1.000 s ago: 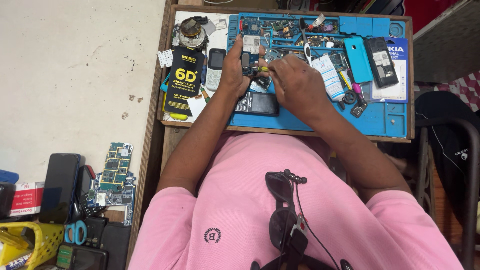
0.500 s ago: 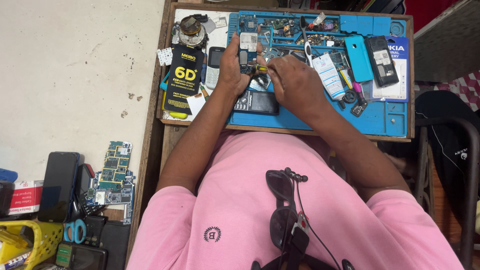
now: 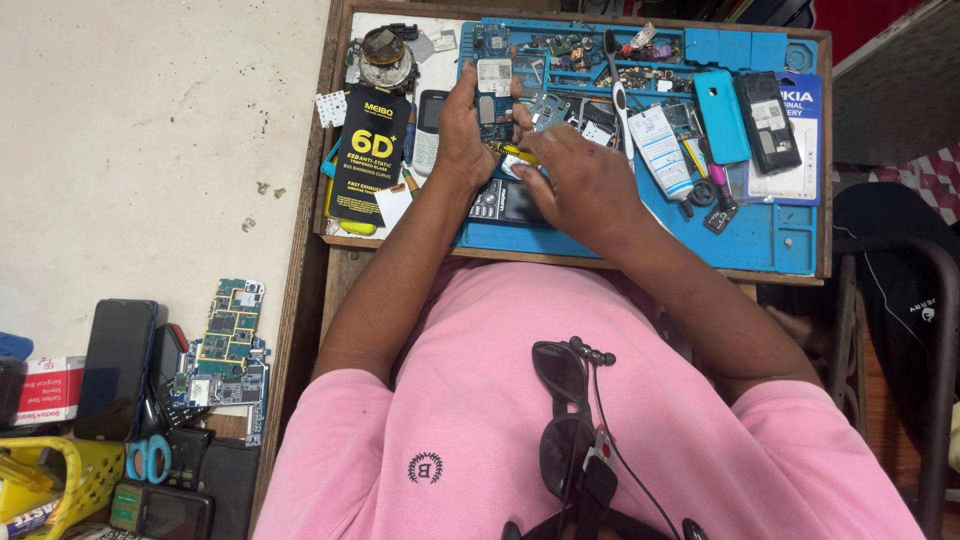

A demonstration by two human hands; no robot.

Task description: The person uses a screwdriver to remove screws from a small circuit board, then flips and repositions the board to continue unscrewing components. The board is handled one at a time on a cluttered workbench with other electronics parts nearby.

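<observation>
item: our left hand (image 3: 462, 128), raised over the blue work mat (image 3: 760, 245), fingers curled and pinching a small phone circuit board (image 3: 492, 118) by its edges; the board stands upright between thumb and fingertips, just above the mat's upper left part.

item: our right hand (image 3: 580, 185), fingers pressed together around a thin yellow-handled tool (image 3: 515, 153), whose tip points left and meets the lower edge of the board. we cannot tell how many fingers grip it.

item: dark keypad phone (image 3: 497, 201), flat on the mat, partly under both hands.

item: grey keypad phone (image 3: 429, 130), lying just left of our left hand, off the mat's edge.

item: black and yellow flat packet (image 3: 368, 155), left of the grey phone, on the wooden tray (image 3: 330, 240).

item: white tube (image 3: 663, 150), to the right of our right hand, lying slanted on the mat.

item: turquoise phone shell (image 3: 722, 116) and an open black phone back (image 3: 767, 122), side by side at the mat's right.

item: green circuit boards (image 3: 228, 345), on the lower surface well left of the tray, beside a black smartphone (image 3: 117, 368) and blue-handled scissors (image 3: 148, 458).

item: dark sunglasses (image 3: 562, 420), hanging on our pink shirt.
</observation>
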